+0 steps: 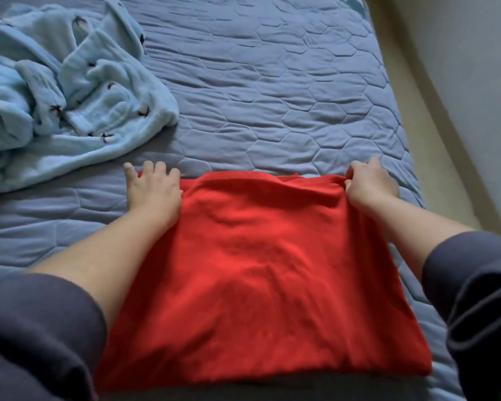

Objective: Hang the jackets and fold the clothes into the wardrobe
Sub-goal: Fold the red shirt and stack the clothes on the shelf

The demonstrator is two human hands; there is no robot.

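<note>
A red garment [261, 273] lies flat on the blue quilted bed [272, 82], folded into a rough rectangle reaching from the near edge to mid-bed. My left hand [152, 192] sits at its far left corner, fingers spread and pressing on the cloth and the quilt. At the far right corner my right hand [370, 183] pinches the red fabric between thumb and curled fingers. Both forearms run along the garment's sides, with dark sleeves pushed up.
A crumpled light blue fleece garment [61, 105] with small dark marks lies at the bed's far left. The right edge of the bed meets a pale floor strip [434, 134] and a wall.
</note>
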